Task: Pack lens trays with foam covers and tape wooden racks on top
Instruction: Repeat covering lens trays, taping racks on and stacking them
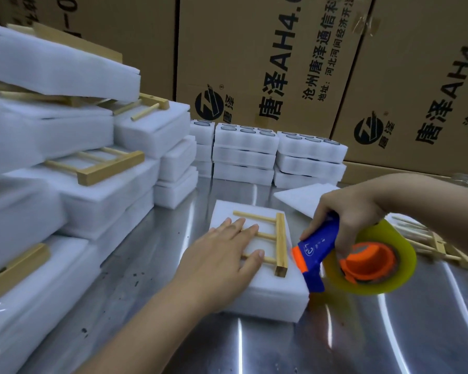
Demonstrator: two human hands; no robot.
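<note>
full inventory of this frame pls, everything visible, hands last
foam pack: one, white, table centre
wooden rack: one, pale wood, lying on top of that pack
tape dispenser: one, blue and orange with a yellowish roll, at the pack's right edge
stacked packs: many, count unclear, white foam with racks on top, left
lens trays: three stacks, one partly hidden, white, open-topped, at the back
foam sheet: one, white, flat, behind the pack
loose racks: several, pale wood, right edge
cardboard boxes: at least three, brown, printed, behind everything
table: one, shiny metal
left hand: flat on rack and pack, fingers straight
right hand: grips the tape dispenser
</note>
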